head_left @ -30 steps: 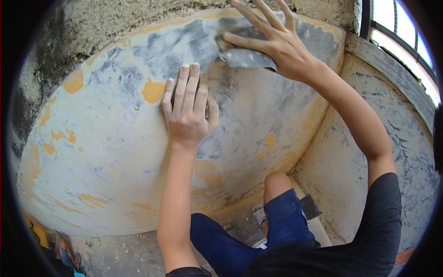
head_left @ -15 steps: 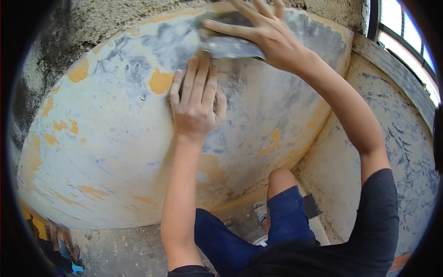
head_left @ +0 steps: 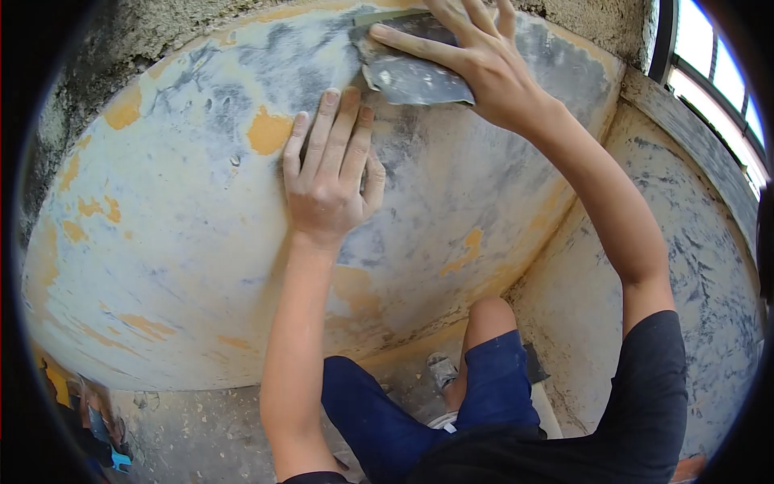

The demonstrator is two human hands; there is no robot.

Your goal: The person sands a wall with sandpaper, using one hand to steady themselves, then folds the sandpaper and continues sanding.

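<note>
My right hand (head_left: 488, 68) presses a dark grey sheet of sandpaper (head_left: 415, 74) flat against the upper part of a curved, patchy wall (head_left: 185, 242). Its thumb stretches left across the sheet and the other fingers point up, spread apart. The sheet's left edge looks ragged and pale dust marks its lower half. Just below and left of it, my left hand (head_left: 330, 165) lies flat on the wall, fingers extended and dusty, with nothing in it. An orange patch (head_left: 268, 131) shows beside its fingertips.
A rough concrete edge (head_left: 161, 32) runs along the top. At right, another wall (head_left: 669, 242) meets this one in a corner, below a barred window (head_left: 713, 60). My knees and a sandalled foot (head_left: 441, 369) are below, over a grey floor (head_left: 193, 431). Part of another person (head_left: 81, 419) shows lower left.
My right hand and the sandpaper have shifted slightly right and down along the wall, and the sheet is less blurred. My left hand stays flat, nearly in place. The view has shifted slightly.
</note>
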